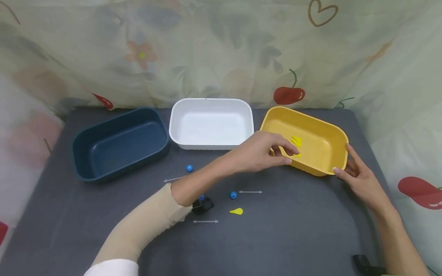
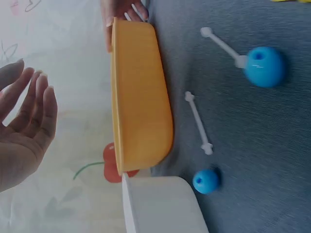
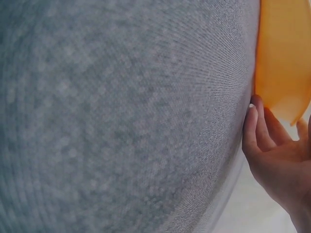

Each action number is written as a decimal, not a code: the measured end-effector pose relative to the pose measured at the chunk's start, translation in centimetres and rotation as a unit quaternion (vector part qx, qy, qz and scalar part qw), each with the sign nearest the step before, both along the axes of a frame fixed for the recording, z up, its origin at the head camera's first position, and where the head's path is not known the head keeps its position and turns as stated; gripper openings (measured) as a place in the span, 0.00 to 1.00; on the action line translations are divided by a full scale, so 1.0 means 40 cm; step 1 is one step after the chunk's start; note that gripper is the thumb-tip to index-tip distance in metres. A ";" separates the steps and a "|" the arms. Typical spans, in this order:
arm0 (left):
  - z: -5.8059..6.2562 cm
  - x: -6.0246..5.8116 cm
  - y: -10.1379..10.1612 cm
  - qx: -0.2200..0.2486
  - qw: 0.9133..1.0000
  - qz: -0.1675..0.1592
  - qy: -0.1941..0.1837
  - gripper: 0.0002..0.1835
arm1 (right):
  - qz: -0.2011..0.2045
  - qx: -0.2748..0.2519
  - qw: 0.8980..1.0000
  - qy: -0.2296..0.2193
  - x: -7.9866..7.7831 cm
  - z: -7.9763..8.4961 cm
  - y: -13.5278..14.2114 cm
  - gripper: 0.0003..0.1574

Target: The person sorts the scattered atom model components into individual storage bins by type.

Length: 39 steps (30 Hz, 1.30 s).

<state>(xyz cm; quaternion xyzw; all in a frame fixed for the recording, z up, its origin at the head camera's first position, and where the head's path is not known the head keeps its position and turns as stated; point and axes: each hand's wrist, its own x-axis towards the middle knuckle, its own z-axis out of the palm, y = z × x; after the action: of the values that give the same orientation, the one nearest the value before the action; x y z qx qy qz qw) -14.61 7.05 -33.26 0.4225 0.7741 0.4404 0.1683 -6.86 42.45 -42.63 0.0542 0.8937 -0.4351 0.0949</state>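
Note:
My left hand (image 1: 264,151) hangs over the near left rim of the yellow tray (image 1: 315,168), fingers loosely bent and nothing visible between them. The left wrist view shows this hand (image 2: 26,121) with its fingers apart from the tray's side. Inside the tray lie small flat yellow pieces (image 1: 296,141), partly hidden by the left fingertips in the head view. At the tray's right end, my right hand (image 1: 360,180) grips the corner, thumb on the near rim and fingers round the outer side. In the right wrist view its fingers (image 3: 265,128) touch the tray's underside.
A white tray (image 1: 211,147) and a dark blue tray (image 1: 81,168) stand left of the yellow one. On the grey table lie blue balls (image 1: 233,195), thin white rods (image 1: 205,221) and a yellow bulb-shaped piece (image 1: 236,211). A patterned curtain (image 1: 214,50) hangs behind.

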 end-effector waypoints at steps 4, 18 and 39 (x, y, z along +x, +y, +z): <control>-0.014 0.022 -0.040 0.006 1.000 0.008 0.008 0.14 | 0.001 0.003 1.000 -0.004 0.001 0.002 -0.003 0.55; -0.103 0.114 -0.152 0.120 0.988 0.093 0.038 0.09 | 0.014 -0.014 1.000 0.016 0.005 -0.006 -0.003 0.53; -0.219 0.207 -0.263 0.039 0.994 0.101 -0.022 0.10 | 0.025 -0.017 0.998 0.046 0.008 0.010 -0.014 0.52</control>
<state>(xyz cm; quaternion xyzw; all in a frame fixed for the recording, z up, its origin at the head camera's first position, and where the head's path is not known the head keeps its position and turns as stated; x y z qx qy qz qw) -6.34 -3.46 -42.04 0.3384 0.7911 0.4943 0.1234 -6.55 41.90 -42.25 0.0096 0.8906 -0.4500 0.0656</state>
